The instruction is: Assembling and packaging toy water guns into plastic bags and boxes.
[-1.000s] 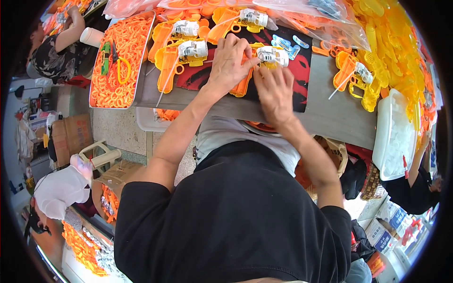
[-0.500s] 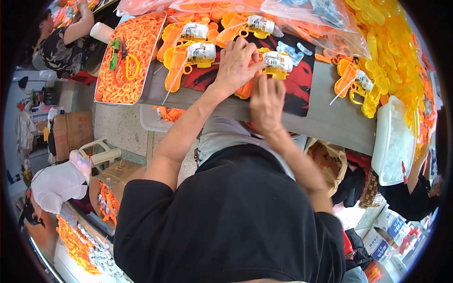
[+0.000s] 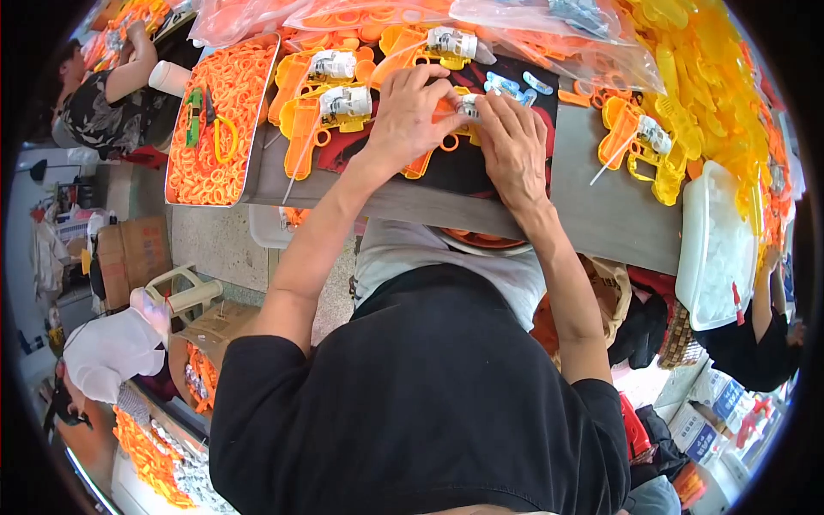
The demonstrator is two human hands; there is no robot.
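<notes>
An orange toy gun (image 3: pixel 417 165) with a white patterned barrel and yellow trim lies under both hands on a black and red mat (image 3: pixel 481 175). My left hand (image 3: pixel 408 120) is closed over its upper part, thumb and fingers on the body. My right hand (image 3: pixel 518 154) grips the barrel end, fingers bent over it and covering most of it. Beyond the right fingertips lie small clear-blue plastic pieces (image 3: pixel 506 86). Left of my left hand, similar toy guns (image 3: pixel 302 137) rest in a group, thin white sticks jutting from some. Another toy gun (image 3: pixel 625 129) lies to the right.
A tray of small orange rings (image 3: pixel 215 180) holds cutters (image 3: pixel 226 142) at the left. Bagged orange parts (image 3: pixel 549 51) lie at the back, and yellow parts (image 3: pixel 687 86) heap up at right. A white tub (image 3: pixel 699 249) of clear pieces stands at the right edge. Other people work nearby.
My right hand has moved up from below the toy gun onto its barrel end, fingers now pointing forward. My left hand stays on the gun. The whole view has shifted slightly.
</notes>
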